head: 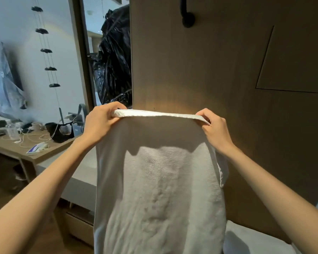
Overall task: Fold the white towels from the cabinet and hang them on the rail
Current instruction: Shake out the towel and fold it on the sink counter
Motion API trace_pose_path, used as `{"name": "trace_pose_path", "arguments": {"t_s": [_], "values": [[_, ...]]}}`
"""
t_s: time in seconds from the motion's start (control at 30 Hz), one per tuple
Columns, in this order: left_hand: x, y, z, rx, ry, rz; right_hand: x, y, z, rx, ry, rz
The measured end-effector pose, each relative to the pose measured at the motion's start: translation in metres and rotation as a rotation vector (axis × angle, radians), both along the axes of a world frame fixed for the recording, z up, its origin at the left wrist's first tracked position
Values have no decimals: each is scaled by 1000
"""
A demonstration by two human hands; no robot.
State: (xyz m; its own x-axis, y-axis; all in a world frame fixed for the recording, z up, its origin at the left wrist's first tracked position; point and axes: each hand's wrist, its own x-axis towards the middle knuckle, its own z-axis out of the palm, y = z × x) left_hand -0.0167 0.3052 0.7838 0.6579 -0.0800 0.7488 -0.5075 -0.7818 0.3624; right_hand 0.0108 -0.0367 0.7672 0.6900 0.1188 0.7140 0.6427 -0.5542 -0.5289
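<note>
A white towel [160, 189] hangs in front of me, held up by its folded top edge. My left hand [99, 121] grips the top left corner with curled fingers. My right hand [214, 127] pinches the top right corner. The top edge stretches level between both hands, in front of a wooden wall panel [218, 70]. The towel's lower part drops out of the frame at the bottom. A black wall-mounted fitting [187, 17] is fixed to the panel high above; whether it belongs to a rail I cannot tell.
A wooden desk [31, 149] at the left carries cables, a glass and small items. Black plastic bags [114, 57] fill the opening beside the panel. A pale bed surface [246, 239] lies at the lower right. A light bench or ledge [81, 176] runs below the desk.
</note>
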Motion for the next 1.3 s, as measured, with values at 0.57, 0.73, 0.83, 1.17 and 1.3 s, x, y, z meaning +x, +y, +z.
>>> {"name": "trace_pose_path", "arguments": {"t_s": [0.57, 0.73, 0.83, 1.17, 1.3], "values": [[121, 95, 44, 45, -58, 65, 71, 111, 52, -135, -38, -294], [171, 88, 59, -16, -84, 64, 113, 119, 73, -142, -90, -337], [211, 83, 68, -29, -131, 66, 148, 119, 86, -104, -116, -351], [373, 72, 115, 59, -283, 80, 281, 106, 137, -95, -160, -355], [420, 66, 132, 43, -330, 68, 325, 104, 160, -114, -136, -365]]}}
